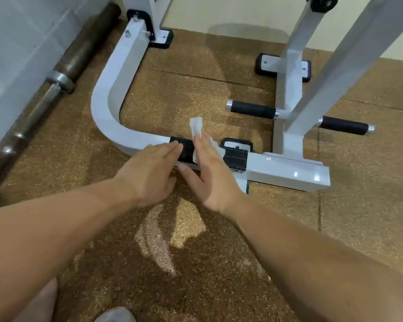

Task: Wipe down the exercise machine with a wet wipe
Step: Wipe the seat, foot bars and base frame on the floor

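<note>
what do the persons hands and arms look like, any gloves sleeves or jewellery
No gloves on the left hand or the right hand, and no rings, watch or wristband show. The left arm and right arm are uncovered to the frame edge, no sleeve in view. The right thumbnail looks short and unpainted.

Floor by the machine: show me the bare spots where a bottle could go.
Bare floor inside the curved bar, up to the black handle. More near you, between the forearms, and right of the bar's end. Crowded: the black pad under the left hand, right hand and wipe; the barbell lines the left wall.
</note>
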A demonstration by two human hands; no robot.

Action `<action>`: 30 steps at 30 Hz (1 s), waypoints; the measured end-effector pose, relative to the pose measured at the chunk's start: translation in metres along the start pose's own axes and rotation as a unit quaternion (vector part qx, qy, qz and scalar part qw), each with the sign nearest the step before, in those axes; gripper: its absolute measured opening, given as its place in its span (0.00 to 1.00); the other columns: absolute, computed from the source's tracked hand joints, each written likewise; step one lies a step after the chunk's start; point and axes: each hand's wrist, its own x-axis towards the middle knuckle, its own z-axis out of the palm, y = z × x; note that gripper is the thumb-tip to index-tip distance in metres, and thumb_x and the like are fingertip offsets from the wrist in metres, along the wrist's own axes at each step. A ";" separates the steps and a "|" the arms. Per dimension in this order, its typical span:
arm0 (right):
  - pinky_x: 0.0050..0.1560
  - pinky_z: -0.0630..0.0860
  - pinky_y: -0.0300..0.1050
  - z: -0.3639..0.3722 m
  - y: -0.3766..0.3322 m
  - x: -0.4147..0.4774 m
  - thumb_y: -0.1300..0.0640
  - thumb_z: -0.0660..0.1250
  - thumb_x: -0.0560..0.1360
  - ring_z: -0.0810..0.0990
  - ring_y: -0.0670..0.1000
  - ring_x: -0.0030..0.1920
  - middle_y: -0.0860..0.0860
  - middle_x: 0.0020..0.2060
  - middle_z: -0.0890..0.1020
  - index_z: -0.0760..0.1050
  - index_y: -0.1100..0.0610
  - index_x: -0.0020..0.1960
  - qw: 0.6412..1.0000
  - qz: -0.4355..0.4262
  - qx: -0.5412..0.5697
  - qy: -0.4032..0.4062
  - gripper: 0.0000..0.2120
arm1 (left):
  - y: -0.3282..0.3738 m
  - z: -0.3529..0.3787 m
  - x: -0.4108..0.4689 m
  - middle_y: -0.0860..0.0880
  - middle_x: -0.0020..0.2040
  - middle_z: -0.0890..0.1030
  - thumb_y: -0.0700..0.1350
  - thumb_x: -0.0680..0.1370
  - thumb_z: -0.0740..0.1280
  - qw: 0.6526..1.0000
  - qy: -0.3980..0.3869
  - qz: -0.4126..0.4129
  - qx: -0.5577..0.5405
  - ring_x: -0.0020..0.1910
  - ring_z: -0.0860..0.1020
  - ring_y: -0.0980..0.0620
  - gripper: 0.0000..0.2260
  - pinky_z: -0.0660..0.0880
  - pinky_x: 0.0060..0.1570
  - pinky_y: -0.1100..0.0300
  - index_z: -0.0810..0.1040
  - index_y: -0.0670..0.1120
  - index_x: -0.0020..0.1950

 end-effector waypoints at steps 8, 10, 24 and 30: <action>0.81 0.41 0.61 0.058 -0.049 0.081 0.33 0.64 0.78 0.40 0.60 0.83 0.57 0.84 0.43 0.38 0.56 0.84 0.943 -0.036 -0.263 -0.202 0.50 | -0.087 0.000 -0.022 0.43 0.81 0.60 0.44 0.82 0.59 0.963 0.040 -0.255 -0.073 0.79 0.60 0.42 0.29 0.60 0.76 0.50 0.55 0.42 0.82; 0.82 0.42 0.59 0.056 -0.050 0.086 0.38 0.67 0.79 0.40 0.59 0.83 0.57 0.84 0.43 0.36 0.56 0.83 0.949 -0.044 -0.223 -0.220 0.51 | -0.094 0.009 -0.028 0.44 0.82 0.57 0.44 0.82 0.60 0.971 0.039 -0.224 -0.068 0.80 0.57 0.43 0.30 0.57 0.78 0.51 0.53 0.42 0.83; 0.81 0.48 0.59 0.017 0.021 0.085 0.34 0.46 0.83 0.55 0.58 0.82 0.53 0.83 0.57 0.45 0.51 0.85 0.945 0.073 -0.294 -0.122 0.36 | -0.031 0.041 0.029 0.42 0.83 0.41 0.59 0.80 0.61 0.999 -0.044 -0.028 -0.018 0.82 0.42 0.45 0.43 0.44 0.81 0.49 0.37 0.41 0.82; 0.77 0.59 0.62 0.007 0.011 0.116 0.31 0.45 0.82 0.60 0.63 0.79 0.54 0.82 0.61 0.53 0.48 0.84 0.961 0.092 -0.237 -0.107 0.35 | -0.076 0.011 0.055 0.42 0.72 0.71 0.54 0.81 0.57 0.981 0.135 -0.135 -0.024 0.69 0.70 0.40 0.26 0.67 0.69 0.45 0.66 0.43 0.77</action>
